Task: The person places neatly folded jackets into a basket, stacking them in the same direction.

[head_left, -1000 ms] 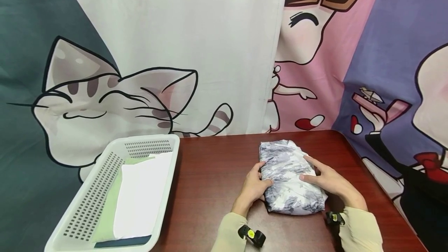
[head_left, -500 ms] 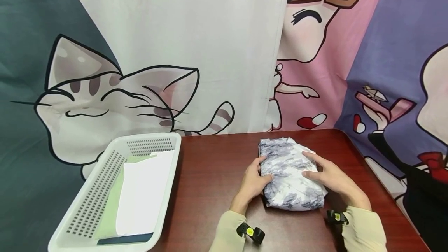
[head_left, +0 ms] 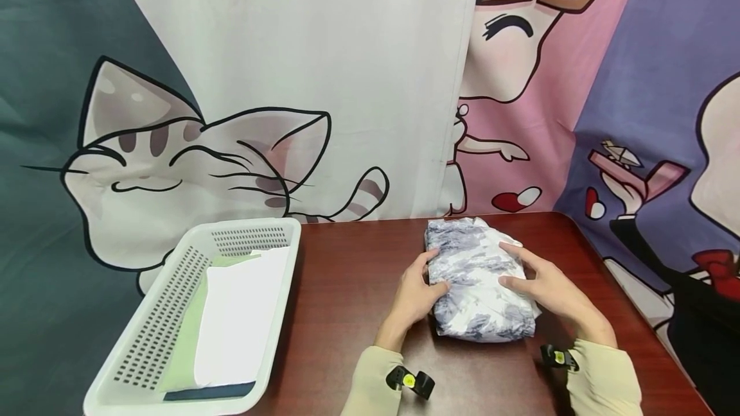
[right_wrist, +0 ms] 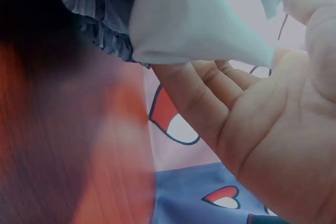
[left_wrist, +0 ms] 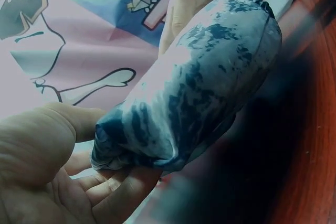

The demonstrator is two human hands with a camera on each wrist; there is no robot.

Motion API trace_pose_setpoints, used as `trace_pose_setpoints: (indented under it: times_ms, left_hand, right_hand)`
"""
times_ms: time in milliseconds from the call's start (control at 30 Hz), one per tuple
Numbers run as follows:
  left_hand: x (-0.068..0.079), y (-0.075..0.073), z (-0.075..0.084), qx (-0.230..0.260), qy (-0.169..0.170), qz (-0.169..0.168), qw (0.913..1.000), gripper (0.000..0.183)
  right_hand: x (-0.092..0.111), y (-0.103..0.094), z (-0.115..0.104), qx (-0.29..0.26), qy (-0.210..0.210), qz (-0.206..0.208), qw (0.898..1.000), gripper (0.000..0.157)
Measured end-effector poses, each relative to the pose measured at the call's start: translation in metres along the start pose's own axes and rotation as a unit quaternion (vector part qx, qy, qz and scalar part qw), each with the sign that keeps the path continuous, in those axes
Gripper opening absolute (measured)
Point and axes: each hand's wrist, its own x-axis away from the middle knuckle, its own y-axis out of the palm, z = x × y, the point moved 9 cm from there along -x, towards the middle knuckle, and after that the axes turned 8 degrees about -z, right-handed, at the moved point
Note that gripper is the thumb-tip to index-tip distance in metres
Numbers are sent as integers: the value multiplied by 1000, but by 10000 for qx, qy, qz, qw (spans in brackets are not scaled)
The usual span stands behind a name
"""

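Both hands hold a folded bundle of thin cloth [head_left: 482, 287], white with blotchy grey-blue patterning. At its left side my left hand [head_left: 413, 291] grips the edge, thumb on top and fingers curled underneath, as the left wrist view also shows. My right hand [head_left: 543, 284] grips the opposite side, its thumb over the top face. In the right wrist view, fingers [right_wrist: 194, 90] of that hand reach under a plain white fold, beside a gathered, ruffled edge. The cloth's underside is above the table [head_left: 352, 275], with dark shadow beneath it.
On the left stands a white perforated plastic basket [head_left: 276, 339]. Inside lie a white folded cloth [head_left: 243, 320], a light green cloth [head_left: 184, 345] and a dark blue one [head_left: 211, 391]. Behind the table hangs a curtain [head_left: 347, 50] printed with cartoon figures.
The cloth bundle has shifted slightly up in the head view, away from the table's near side, with both hands keeping their grip. The head view has also drifted a little.
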Motion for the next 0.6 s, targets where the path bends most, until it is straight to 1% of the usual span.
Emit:
trace_pose_setpoints:
  times_ms: [233,467,600]
  left_hand:
    - [4,-9,8,109,21,-20,9999,66]
    - [10,-20,15,233,17,-92,9997,66]
    - [13,-28,19,219,21,-107,9997,66]
  right_hand:
    - [-1,-3,-12,124,-269,147,9995,70]
    - [0,-3,-24,222,-333,211,9990,69]
    - [-2,-1,-32,250,-381,228,9987,69]
